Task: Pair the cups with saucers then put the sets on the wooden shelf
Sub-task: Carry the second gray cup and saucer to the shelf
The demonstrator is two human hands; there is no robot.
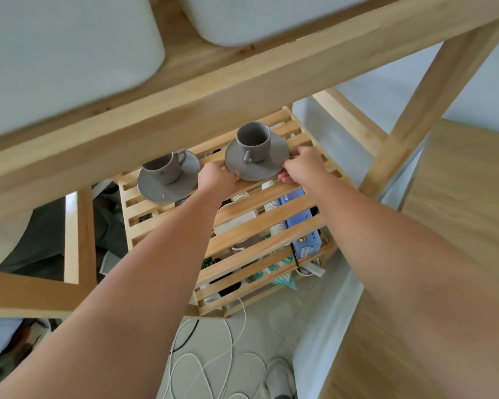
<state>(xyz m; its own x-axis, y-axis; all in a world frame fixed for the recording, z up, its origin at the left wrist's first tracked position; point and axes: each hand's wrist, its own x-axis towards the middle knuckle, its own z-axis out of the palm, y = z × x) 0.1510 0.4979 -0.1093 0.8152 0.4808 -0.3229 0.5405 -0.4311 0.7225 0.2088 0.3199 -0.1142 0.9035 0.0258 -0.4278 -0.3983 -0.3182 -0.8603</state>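
Note:
A grey cup (pixel 254 141) stands upright on a grey saucer (pixel 274 161) on the slatted wooden shelf (pixel 156 210). My left hand (pixel 216 177) grips the saucer's left rim and my right hand (pixel 303 165) grips its right rim. To the left sits a second grey cup (pixel 164 167) on its own grey saucer (pixel 170 184), partly hidden behind the upper wooden rail. The two sets are close together but apart.
A thick wooden rail (pixel 213 79) of the upper level crosses above the shelf, with white bins (pixel 64 47) on it. Paper cups (pixel 274 207), a blue box (pixel 303 226) and clutter lie on the lower level. White cables (pixel 228 355) trail on the floor. A wooden tabletop (pixel 458 226) is at right.

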